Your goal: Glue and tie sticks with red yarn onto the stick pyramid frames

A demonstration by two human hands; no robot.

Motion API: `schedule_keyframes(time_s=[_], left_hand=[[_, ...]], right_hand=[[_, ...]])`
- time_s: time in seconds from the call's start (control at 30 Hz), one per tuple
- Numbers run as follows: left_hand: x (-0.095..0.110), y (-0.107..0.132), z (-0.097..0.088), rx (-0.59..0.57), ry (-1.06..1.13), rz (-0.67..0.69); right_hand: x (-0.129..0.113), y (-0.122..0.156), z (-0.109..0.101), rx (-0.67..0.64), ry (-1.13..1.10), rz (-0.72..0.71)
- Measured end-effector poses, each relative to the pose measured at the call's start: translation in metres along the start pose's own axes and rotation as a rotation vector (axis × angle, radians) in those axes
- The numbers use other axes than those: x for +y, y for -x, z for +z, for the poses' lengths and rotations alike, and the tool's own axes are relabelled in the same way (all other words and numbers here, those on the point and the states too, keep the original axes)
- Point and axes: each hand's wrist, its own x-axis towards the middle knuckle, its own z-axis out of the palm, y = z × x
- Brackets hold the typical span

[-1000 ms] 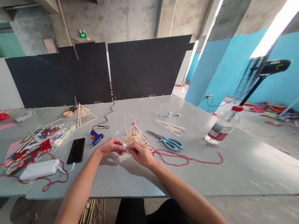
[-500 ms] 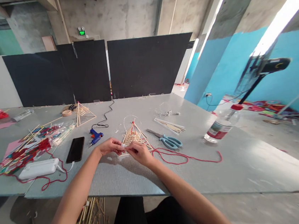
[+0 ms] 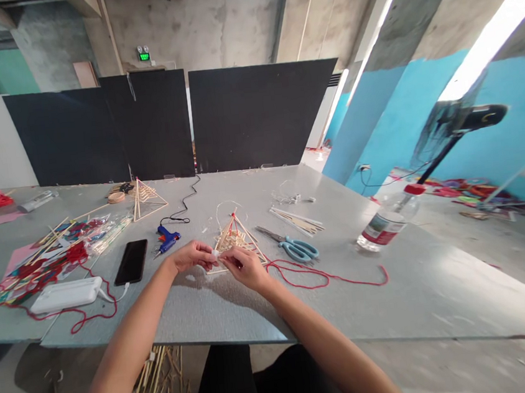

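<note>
My left hand is closed in a pinch around a small whitish, translucent piece whose kind I cannot make out. Beside it my right hand also pinches, its fingertips at the same spot; whatever lies between them is too small to name. Both hands are just in front of a pyramid of wooden sticks with a red tip, and partly cover its base. A red cord runs out to the right from behind my right hand. Blue-handled scissors lie to the right of the pyramid.
A blue glue gun, a black phone and a white power bank lie left. A second stick pyramid stands farther back. Loose sticks and a water bottle are right. The table edge runs before my legs.
The hands stay almost in place at the pyramid, with only slight finger movement. The whole view has shifted very slightly.
</note>
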Motion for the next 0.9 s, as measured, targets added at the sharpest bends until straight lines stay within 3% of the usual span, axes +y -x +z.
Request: schedule_keyframes(time_s=[0.6,0.9], left_hand=[[-0.0013,-0.0014,0.0022,-0.02,-0.019,0.023],[-0.0018,-0.0039,0.0035,0.009,-0.005,0.036]], right_hand=[[-0.0053,-0.0023,-0.0013,-0.002,-0.088,0.025],[-0.0019,-0.0013,-0.0011,-0.021,-0.031,0.048]])
